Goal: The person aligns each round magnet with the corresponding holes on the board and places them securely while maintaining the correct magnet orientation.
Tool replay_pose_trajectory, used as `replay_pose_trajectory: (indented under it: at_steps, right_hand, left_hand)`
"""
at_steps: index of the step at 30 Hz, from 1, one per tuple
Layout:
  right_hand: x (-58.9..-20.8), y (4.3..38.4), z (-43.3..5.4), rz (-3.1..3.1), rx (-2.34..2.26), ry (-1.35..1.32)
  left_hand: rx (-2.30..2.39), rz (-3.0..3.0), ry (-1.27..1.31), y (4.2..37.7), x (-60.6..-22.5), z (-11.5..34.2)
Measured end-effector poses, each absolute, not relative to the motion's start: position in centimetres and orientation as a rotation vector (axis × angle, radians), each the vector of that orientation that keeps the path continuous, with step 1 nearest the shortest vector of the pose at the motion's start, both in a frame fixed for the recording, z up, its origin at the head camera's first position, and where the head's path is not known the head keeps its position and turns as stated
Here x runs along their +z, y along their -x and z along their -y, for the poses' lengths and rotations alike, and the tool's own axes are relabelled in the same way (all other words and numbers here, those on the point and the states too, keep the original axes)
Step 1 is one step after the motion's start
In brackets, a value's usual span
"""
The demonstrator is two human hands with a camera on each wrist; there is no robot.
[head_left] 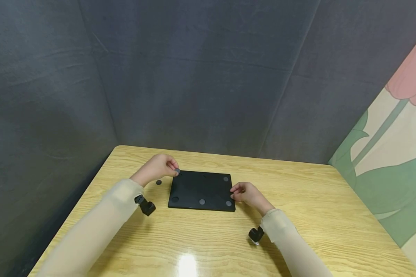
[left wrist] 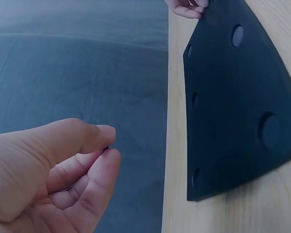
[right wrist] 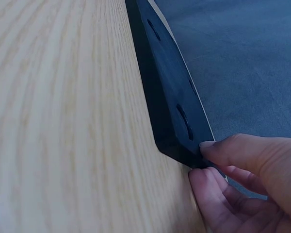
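Observation:
A flat black rectangular board lies on the table, with round recesses along its edges. Grey discs show in several of them. Above the board's far left corner, my left hand pinches a small dark disc between thumb and fingertips. Only a sliver of that disc shows in the left wrist view. My right hand grips the board's right edge, thumb on top and fingers against the side, as the right wrist view shows. A loose dark disc lies left of the board.
The wooden table reaches well out to the right of the board. A dark grey curtain hangs behind and to the left. At the far right is a wall panel with a flower picture. Both wrists carry small black cameras.

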State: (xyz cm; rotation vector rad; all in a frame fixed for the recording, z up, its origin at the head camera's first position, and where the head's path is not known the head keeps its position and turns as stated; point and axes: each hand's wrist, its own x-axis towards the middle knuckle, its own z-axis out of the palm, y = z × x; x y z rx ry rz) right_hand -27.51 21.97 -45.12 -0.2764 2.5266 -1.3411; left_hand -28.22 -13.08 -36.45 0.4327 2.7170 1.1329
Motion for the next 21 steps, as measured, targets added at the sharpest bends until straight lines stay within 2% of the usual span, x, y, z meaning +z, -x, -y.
replay_pose_trajectory:
  at_steps: [21]
  right_hand:
    - [-45.0,27.5,-22.0,-2.507,-1.354,0.282]
  left_hand:
    - [1.236,-2.740,-0.456,30.4,-36.2,7.2]
